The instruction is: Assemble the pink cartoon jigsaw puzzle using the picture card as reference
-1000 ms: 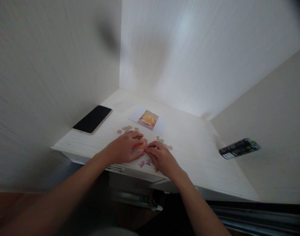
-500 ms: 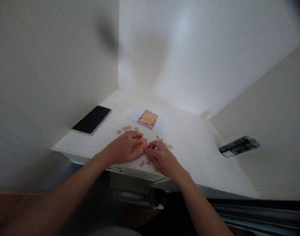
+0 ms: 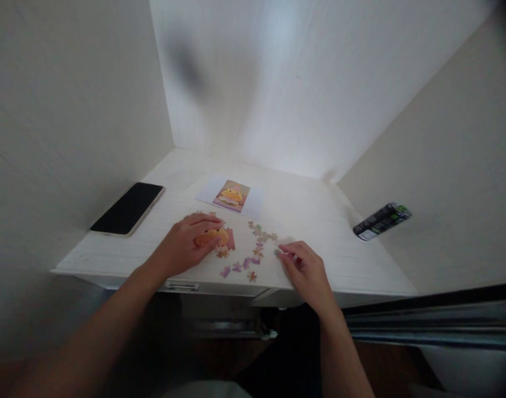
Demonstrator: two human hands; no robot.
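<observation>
Since half a second ago, the right hand [image 3: 305, 265] has been drawn away from the left hand [image 3: 186, 246] to the loose pieces [image 3: 257, 249]. In the head view, the left hand is laid flat, fingers spread, on the joined puzzle section [image 3: 220, 237] on the desk [image 3: 319, 232]. The right fingertips seem pinched on a small piece [image 3: 277, 252], though blur hides the grip. A reference picture [image 3: 231, 195] and phone [image 3: 127, 208] lie beyond

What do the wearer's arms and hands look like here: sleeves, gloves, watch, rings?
Both forearms are bare up to the bottom frame edge; no sleeve shows. The left hand and right hand are ungloved. No watch, band or ring is visible on either, though the picture is too soft to rule out a thin ring.
</observation>
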